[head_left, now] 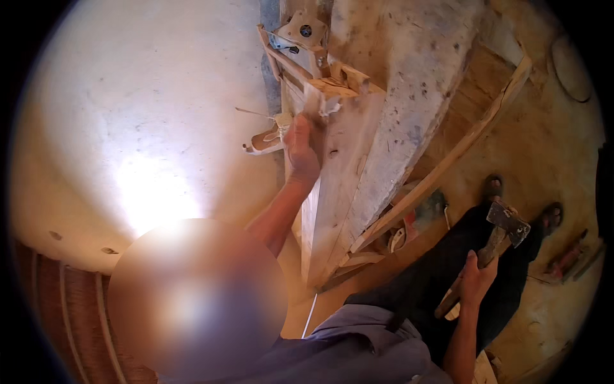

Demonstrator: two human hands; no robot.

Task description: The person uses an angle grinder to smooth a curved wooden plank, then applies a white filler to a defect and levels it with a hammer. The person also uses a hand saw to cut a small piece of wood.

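Wooden frame (pixel 332 160) is steadied at its top by the left hand (pixel 302 144), closed on it; hammer (pixel 495 240) is gripped in the right hand (pixel 476 278). Blows should be kept clear of fingers.

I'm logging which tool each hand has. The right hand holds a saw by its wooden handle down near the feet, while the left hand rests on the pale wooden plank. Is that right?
Not quite: the head view shows the right hand holding a hammer, not a saw, by its wooden handle near the feet. The left hand does rest on the pale wooden plank.
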